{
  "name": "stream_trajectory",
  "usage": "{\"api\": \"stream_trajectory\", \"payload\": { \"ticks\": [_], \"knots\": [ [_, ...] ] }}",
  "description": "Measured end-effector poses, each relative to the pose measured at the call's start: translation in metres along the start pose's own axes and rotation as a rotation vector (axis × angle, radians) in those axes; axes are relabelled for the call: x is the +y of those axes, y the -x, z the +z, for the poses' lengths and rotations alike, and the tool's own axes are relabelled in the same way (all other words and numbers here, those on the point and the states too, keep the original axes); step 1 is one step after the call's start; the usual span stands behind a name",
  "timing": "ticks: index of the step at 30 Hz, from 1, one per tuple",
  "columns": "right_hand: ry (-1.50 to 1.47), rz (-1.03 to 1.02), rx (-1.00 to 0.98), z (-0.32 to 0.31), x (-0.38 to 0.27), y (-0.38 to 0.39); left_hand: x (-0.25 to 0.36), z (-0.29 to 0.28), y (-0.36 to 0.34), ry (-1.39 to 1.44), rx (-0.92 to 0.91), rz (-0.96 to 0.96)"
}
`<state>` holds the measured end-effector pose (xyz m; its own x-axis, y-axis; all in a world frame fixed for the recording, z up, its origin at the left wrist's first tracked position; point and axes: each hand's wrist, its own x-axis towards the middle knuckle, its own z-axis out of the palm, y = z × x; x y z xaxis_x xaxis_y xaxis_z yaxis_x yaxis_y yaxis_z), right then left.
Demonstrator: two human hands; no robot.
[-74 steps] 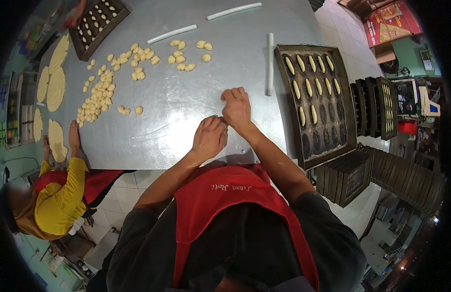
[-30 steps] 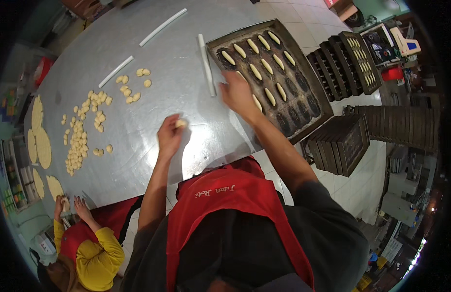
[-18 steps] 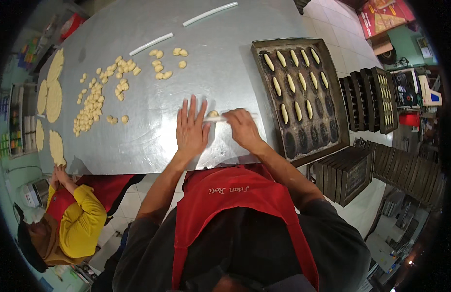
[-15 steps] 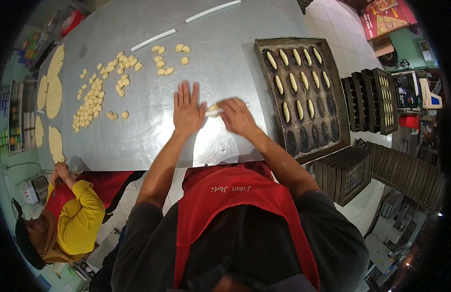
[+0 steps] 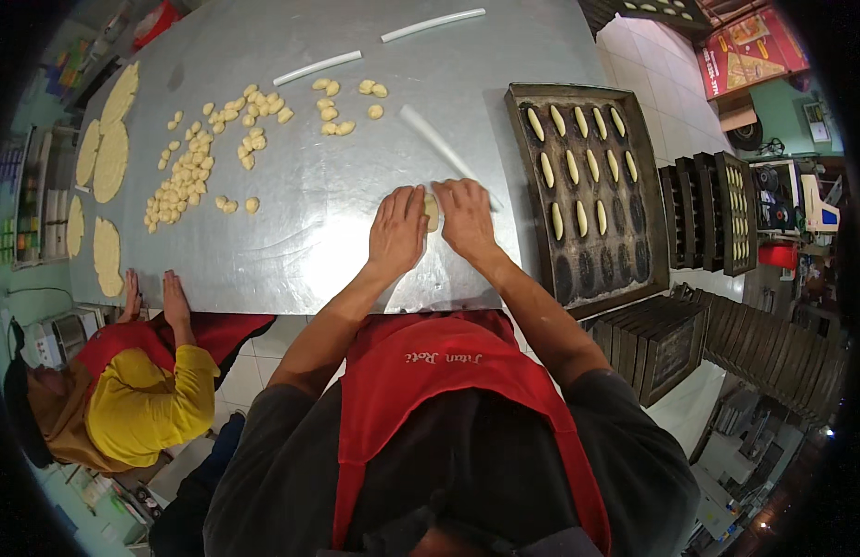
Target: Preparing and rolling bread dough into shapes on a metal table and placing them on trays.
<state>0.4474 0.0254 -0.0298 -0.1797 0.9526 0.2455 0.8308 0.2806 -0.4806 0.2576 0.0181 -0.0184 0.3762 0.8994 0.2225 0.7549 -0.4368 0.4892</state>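
A flattened piece of dough (image 5: 432, 213) lies on the metal table (image 5: 328, 209) in front of me, between my hands. My left hand (image 5: 398, 227) is closed at its left edge, fingers bent and together. From the other side my right hand (image 5: 465, 219) pinches at the dough, its fingertips partly hidden. Just beyond my hands a white rolling rod (image 5: 437, 144) lies slanted, smeared by motion; no hand grips it. Small dough balls (image 5: 190, 174) cluster to the left, and a few more (image 5: 329, 113) sit farther off.
At right a dark moulded baking tray (image 5: 534, 200) holds rows of long dough rolls (image 5: 573, 167). Two white rods (image 5: 318, 68) lie at the back. Flat dough sheets (image 5: 110, 172) spread on the far left. Another person's hands (image 5: 174, 297) touch the table's near left edge. Stacked pans (image 5: 648, 343) stand right.
My right hand has let go of the white rod, which is now beyond my hands. My left hand has moved right and curled in at the dough. The other person's hands have come apart.
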Motion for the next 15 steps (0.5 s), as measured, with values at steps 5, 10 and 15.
{"api": "stream_trajectory", "payload": {
  "ticks": [5, 10, 15],
  "knots": [
    [0.046, -0.327, -0.122, 0.004, -0.001, 0.06, -0.003, 0.008, 0.063, -0.059, -0.088, 0.126],
    [0.01, -0.146, -0.078, 0.014, -0.03, -0.027, 0.004, -0.025, 0.045, 0.227, -0.099, 0.063],
    [0.071, -0.164, -0.139, 0.042, -0.062, -0.015, -0.085, -0.047, 0.025, 0.201, 0.101, -0.212]
  ]
}}
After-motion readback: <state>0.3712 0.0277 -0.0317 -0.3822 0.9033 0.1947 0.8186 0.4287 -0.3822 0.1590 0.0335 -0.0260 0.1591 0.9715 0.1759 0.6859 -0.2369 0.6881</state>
